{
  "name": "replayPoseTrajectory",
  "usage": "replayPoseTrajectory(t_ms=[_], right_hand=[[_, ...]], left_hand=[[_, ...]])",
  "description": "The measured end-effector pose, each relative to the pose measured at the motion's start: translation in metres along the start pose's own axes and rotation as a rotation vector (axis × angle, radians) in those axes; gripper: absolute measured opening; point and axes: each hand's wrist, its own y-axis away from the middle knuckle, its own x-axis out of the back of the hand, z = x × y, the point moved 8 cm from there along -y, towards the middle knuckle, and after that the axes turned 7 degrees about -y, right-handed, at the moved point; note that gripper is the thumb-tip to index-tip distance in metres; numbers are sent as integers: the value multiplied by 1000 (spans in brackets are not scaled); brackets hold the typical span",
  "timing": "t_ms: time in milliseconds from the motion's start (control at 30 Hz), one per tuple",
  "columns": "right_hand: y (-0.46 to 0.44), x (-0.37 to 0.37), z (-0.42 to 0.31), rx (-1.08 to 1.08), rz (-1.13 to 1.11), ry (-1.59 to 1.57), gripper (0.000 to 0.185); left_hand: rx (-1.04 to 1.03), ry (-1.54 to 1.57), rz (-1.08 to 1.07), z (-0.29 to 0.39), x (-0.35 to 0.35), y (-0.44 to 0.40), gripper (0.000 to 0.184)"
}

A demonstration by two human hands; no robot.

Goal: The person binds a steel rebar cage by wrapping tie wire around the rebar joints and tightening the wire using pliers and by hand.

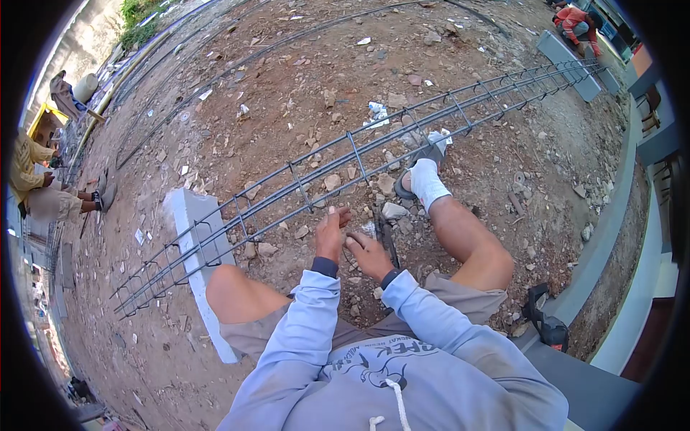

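A long cage of steel reinforcing bars with square stirrups runs diagonally in front of me. My left hand is just below the cage, its fingers bent together. Close beside it on the right, my right hand has curled fingers pointing at the left one. Whatever either hand pinches is too small to make out. A dark, narrow metal piece lies just past my right hand, near the ground. Neither hand visibly touches the cage.
A grey block supports the cage's near end; another grey block is under its far end, where a person in red crouches. Another person in yellow sits at left. Stones and a black object lie around.
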Motion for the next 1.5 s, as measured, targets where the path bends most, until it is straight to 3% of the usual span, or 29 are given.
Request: replayPoseTrajectory(t_ms=[100, 300, 367, 433, 533, 667, 800, 933, 1133, 1300, 1500], right_hand=[[-9, -5, -24, 162, 79, -122, 32], [-44, 25, -17, 27, 229, -461, 19], [-59, 40, 0, 36, 288, -557, 16], [-62, 57, 15, -83, 351, -561, 17], [-62, 73, 44, -230, 418, -537, 19], [-71, 72, 69, -320, 403, -492, 29], [-87, 66, 85, -351, 387, -519, 30], [-106, 63, 89, -302, 346, -698, 29], [-132, 56, 79, -274, 275, -833, 26], [-150, 62, 69, -90, 266, -706, 27], [-161, 60, 68, -99, 217, -707, 27]], left_hand=[[-57, -32, -102, 34, -18, -4, 54], [-144, -124, -243, 76, -60, -19, 51], [-237, -382, -89, 59, -61, -35, 48], [-323, -595, 123, 74, -51, -32, 41], [-385, -900, 261, 91, -40, -33, 36], [-318, -1023, 156, 74, -39, -65, 28], [-298, -910, 105, 72, -47, -79, 27], [-252, -1001, 30, 74, -53, -85, 25], [-303, -990, 73, 69, -54, -88, 24], [-393, -970, 122, 70, -55, -82, 22], [-488, -931, 35, 73, -56, -83, 21]])
